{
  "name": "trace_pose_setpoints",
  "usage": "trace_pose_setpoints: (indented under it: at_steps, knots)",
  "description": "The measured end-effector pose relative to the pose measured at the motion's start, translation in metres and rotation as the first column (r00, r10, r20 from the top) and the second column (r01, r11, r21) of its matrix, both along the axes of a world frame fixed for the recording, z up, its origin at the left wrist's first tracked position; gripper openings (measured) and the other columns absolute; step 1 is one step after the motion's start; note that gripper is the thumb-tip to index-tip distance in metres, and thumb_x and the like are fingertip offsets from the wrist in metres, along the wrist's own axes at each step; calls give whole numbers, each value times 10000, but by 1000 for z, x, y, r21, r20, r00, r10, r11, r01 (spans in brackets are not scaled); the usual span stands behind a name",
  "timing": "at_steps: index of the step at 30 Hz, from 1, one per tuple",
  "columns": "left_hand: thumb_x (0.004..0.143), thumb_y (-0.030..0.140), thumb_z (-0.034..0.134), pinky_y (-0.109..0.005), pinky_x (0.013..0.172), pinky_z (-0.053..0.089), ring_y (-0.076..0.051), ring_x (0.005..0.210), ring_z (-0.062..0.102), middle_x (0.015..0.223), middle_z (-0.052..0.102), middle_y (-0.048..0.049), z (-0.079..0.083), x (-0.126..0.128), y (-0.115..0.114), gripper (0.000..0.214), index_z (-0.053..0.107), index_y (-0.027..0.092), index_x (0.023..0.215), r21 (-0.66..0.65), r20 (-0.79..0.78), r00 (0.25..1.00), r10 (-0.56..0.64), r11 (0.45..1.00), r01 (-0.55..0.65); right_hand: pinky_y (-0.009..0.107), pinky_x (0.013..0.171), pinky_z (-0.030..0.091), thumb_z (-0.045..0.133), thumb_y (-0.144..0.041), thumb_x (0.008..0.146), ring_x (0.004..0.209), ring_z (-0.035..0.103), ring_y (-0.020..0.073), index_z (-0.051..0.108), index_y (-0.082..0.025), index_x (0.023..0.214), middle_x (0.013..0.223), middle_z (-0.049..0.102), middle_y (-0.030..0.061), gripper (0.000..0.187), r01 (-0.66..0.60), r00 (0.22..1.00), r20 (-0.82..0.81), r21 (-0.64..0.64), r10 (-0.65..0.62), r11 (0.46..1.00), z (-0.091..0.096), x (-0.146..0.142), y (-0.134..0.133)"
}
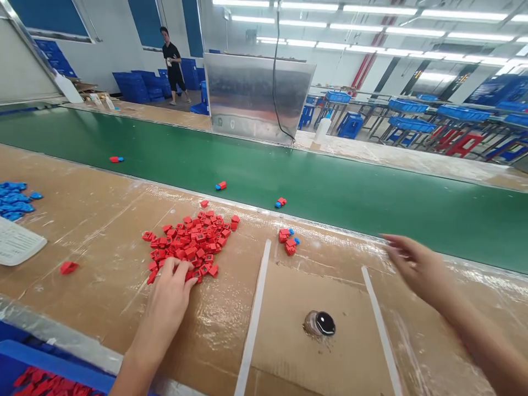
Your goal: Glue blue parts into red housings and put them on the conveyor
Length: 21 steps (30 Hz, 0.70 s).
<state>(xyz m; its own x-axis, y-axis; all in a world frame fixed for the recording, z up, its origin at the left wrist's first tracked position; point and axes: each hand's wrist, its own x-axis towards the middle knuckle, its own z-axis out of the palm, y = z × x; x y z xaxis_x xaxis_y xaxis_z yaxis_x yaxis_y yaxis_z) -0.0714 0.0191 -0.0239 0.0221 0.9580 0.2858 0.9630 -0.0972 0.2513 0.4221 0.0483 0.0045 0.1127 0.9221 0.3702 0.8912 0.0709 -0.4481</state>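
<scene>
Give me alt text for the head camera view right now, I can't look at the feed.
The person's left hand rests its fingers on a pile of small red plastic parts on a cardboard-covered bench. The open right hand is to the right of a small cluster of red and blue parts. A green conveyor belt runs behind them.

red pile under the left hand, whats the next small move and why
Probably bring the right hand over to the small red and blue cluster: that hand looks open and empty and is nearest those pieces, while the left hand is already at the red pile.
</scene>
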Motion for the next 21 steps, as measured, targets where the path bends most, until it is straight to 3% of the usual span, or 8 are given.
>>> trace_pose_setpoints:
  at_steps: [2, 4, 6, 9, 13, 17, 19, 21]
  knots:
    - [891, 250, 488, -335, 715, 514, -238, 810, 643, 943, 586, -68, 0, -8, 2, 150, 631, 207, 880, -3, 55, 998, -37, 999, 37, 302, 693, 536, 556, -313, 954, 722, 650, 168, 664, -211, 1153, 902, 699, 73, 248, -161, 985, 40, -148, 169, 976, 0, -30, 53]
    - [910, 268, 475, -316, 696, 504, -224, 792, 653, 924, 625, -53, 4, -15, 1, 174, 640, 219, 885, 16, 117, 989, -92, 996, 91, 317, 774, 522, 557, -297, 932, 810, 663, 200, 631, -232, 1250, 924, 704, 55, 332, -220, 968, 69, -214, 239, 952, -9, -69, 105]
    - [935, 296, 468, -303, 712, 498, -214, 820, 662, 947, 657, -43, 13, -17, -5, 210, 666, 232, 962, 72, 194, 971, -142, 989, 130, 328, 825, 499, 491, -325, 967, 890, 658, 222, 523, -225, 1386, 967, 693, 69, 431, -206, 967, 96, -246, 235, 947, -23, -107, 147]
    - [957, 306, 473, -270, 696, 502, -176, 795, 657, 966, 658, -29, 24, -11, -19, 261, 694, 266, 1091, 105, 378, 908, -183, 982, 155, 346, 855, 476, 457, -421, 986, 960, 647, 252, 521, -230, 1374, 1078, 658, 115, 436, -143, 974, 128, -296, 187, 945, -42, -146, 184]
    - [934, 360, 548, -244, 630, 541, -133, 670, 637, 925, 654, -29, 29, 6, -31, 230, 721, 237, 1023, -21, 755, 654, -56, 994, 109, 392, 838, 473, 466, -462, 973, 969, 643, 292, 591, -168, 1180, 1105, 641, 168, 381, -52, 985, 135, -348, 105, 936, -50, -150, 195]
    - [828, 401, 688, -281, 727, 587, -168, 738, 695, 872, 709, -39, 27, 22, -33, 257, 707, 184, 962, -188, 913, 381, 144, 979, 82, 399, 810, 465, 492, -309, 937, 927, 651, 310, 539, -172, 1131, 1016, 679, 169, 242, 2, 994, 100, -342, 34, 940, -41, -117, 180]
    - [806, 401, 711, -284, 735, 590, -170, 737, 704, 859, 715, -33, 27, 34, -42, 260, 690, 175, 934, -232, 930, 316, 190, 967, 102, 409, 800, 465, 488, -273, 913, 897, 658, 315, 511, -175, 1126, 1003, 688, 178, 236, 24, 998, 67, -317, -3, 948, -35, -93, 159]
    - [815, 397, 707, -261, 654, 580, -156, 671, 687, 809, 706, -20, 26, 48, -59, 257, 671, 179, 946, -265, 930, 300, 213, 953, 144, 422, 796, 475, 487, -300, 900, 859, 666, 306, 467, -174, 1157, 1016, 697, 181, 287, 31, 1000, 16, -283, -27, 959, -31, -68, 128]
